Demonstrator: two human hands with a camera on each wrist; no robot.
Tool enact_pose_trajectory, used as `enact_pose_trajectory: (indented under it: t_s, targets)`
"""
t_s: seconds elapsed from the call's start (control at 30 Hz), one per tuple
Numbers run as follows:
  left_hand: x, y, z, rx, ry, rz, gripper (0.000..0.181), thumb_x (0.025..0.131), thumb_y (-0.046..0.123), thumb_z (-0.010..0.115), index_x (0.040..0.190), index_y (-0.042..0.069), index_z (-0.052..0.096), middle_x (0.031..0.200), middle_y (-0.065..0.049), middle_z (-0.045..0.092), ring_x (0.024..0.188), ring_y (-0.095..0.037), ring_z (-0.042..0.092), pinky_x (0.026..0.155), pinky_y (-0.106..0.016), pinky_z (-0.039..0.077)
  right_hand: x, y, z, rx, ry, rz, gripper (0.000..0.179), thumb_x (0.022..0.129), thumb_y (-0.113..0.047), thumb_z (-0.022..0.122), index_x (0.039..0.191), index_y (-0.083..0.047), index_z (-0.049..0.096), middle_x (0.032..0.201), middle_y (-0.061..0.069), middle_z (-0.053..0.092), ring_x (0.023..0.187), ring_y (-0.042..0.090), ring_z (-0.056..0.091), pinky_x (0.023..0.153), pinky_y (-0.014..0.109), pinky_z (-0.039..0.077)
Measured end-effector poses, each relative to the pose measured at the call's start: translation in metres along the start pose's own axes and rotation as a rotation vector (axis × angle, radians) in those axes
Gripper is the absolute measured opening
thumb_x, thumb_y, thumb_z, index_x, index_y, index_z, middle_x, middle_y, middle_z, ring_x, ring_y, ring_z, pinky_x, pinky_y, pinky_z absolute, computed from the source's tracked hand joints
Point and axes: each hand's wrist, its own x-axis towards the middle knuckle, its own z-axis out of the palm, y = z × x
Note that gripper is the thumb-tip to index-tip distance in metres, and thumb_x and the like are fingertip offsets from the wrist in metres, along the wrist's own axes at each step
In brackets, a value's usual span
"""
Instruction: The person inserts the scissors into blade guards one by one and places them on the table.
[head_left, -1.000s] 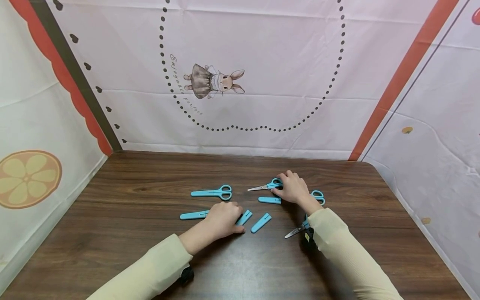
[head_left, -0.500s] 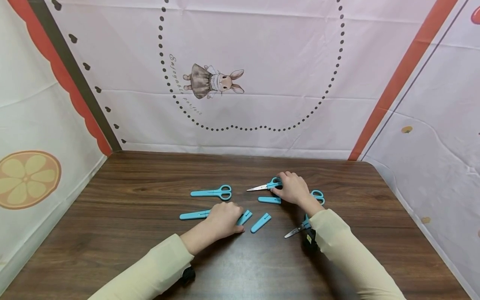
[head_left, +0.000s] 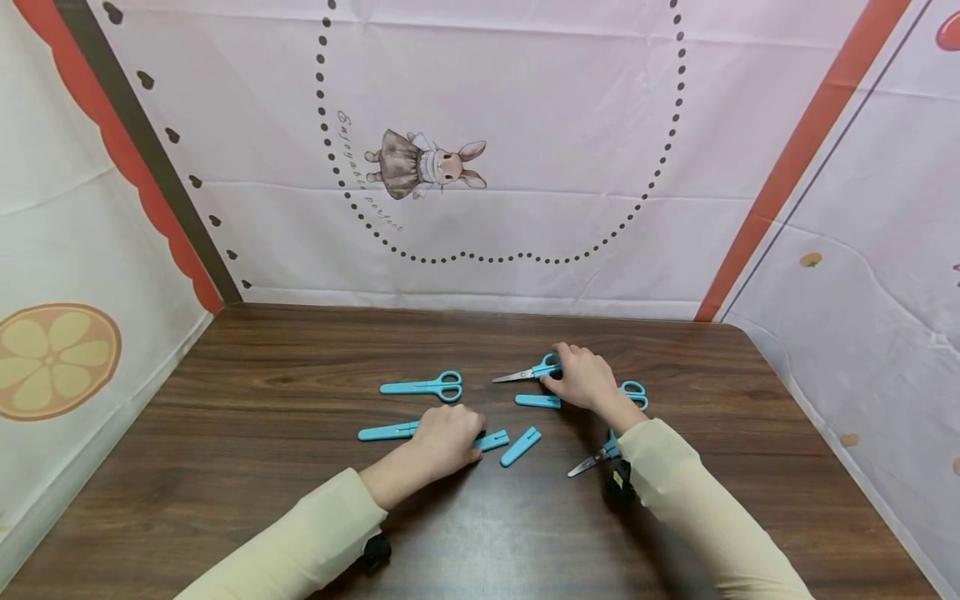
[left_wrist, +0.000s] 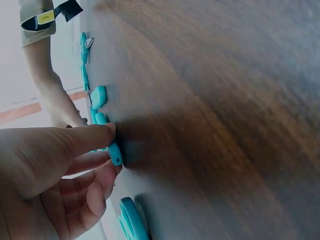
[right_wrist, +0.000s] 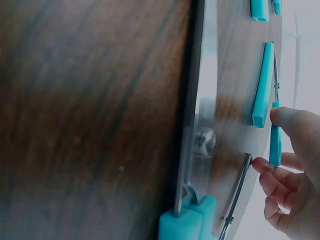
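My left hand (head_left: 444,437) pinches a light-blue scissors sheath (head_left: 495,440) between thumb and fingers, low over the table; its slotted end sticks out to the right. In the left wrist view the thumb and fingers grip that sheath (left_wrist: 115,154) by its closed end. My right hand (head_left: 585,377) pinches the blue handle of a bare pair of scissors (head_left: 545,365), whose blades point left. A loose sheath (head_left: 537,401) lies just below those blades, and another sheath (head_left: 520,447) lies slantwise between the hands.
Sheathed scissors (head_left: 411,387) lie at the left; a second sheathed pair (head_left: 386,432) is partly hidden by the left hand. Bare scissors (head_left: 592,461) lie beside the right sleeve, and more scissors (head_left: 634,394) show behind the right wrist. A printed cloth (head_left: 525,208) backs the wooden table (head_left: 300,342).
The sheath in the left hand has turned from a slant to nearly level, its slotted end now lower. The right hand and its scissors have barely moved.
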Motion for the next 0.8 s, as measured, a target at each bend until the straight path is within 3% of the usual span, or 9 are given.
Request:
enact_pose_trajectory:
  t_s: [0.17,0.33,0.47,0.63,0.8]
  targets:
    - [-0.0009,0.0003,-0.0008,0.037,0.029,0.009,0.02,0.076,0.027,0.075,0.067,0.016,0.061,0.06,0.003,0.054,0.046,-0.01,0.045,0.039,-0.024,0.032,-0.0017,-0.0004,0.0008,-0.001,-0.011,0.005,0.055,0.085,-0.042,0.061,0.123,-0.003,0.052,0.108,0.014,0.061,0.087,0.028,0.061,0.069,0.041,0.051]
    - [-0.0016,-0.002,-0.0003,0.068,0.064,0.024,0.027,0.077,0.023,0.073,0.06,0.016,0.054,0.059,0.003,0.049,0.045,-0.009,0.039,0.039,-0.023,0.028,-0.0032,-0.0018,0.0012,0.019,-0.008,0.008,0.054,0.083,-0.043,0.063,0.121,-0.005,0.054,0.105,0.013,0.062,0.083,0.026,0.061,0.066,0.04,0.051]
    - [-0.002,-0.004,0.0002,0.051,0.063,0.032,0.032,0.077,0.021,0.071,0.056,0.016,0.048,0.058,0.002,0.045,0.045,-0.009,0.034,0.04,-0.023,0.025,-0.0033,-0.0031,0.0015,0.017,-0.001,0.014,0.053,0.083,-0.044,0.063,0.117,-0.006,0.056,0.086,0.008,0.063,0.066,0.019,0.059,0.056,0.034,0.048]
    - [-0.0016,-0.0053,-0.0015,0.012,0.058,0.038,0.032,0.078,0.018,0.069,0.056,0.016,0.046,0.061,0.002,0.044,0.048,-0.009,0.031,0.041,-0.024,0.024,-0.0031,-0.004,0.0011,0.022,0.003,0.021,0.052,0.083,-0.045,0.061,0.116,-0.005,0.057,0.061,0.001,0.053,0.048,0.013,0.048,0.043,0.028,0.038]
    - [-0.0007,-0.006,-0.0071,0.017,0.073,0.028,0.016,0.077,0.02,0.07,0.067,0.015,0.059,0.069,0.002,0.05,0.049,-0.009,0.038,0.04,-0.024,0.03,-0.0029,-0.0047,0.0004,0.046,0.02,0.05,0.054,0.084,-0.045,0.06,0.119,-0.005,0.056,0.052,-0.001,0.047,0.043,0.013,0.043,0.038,0.027,0.032]
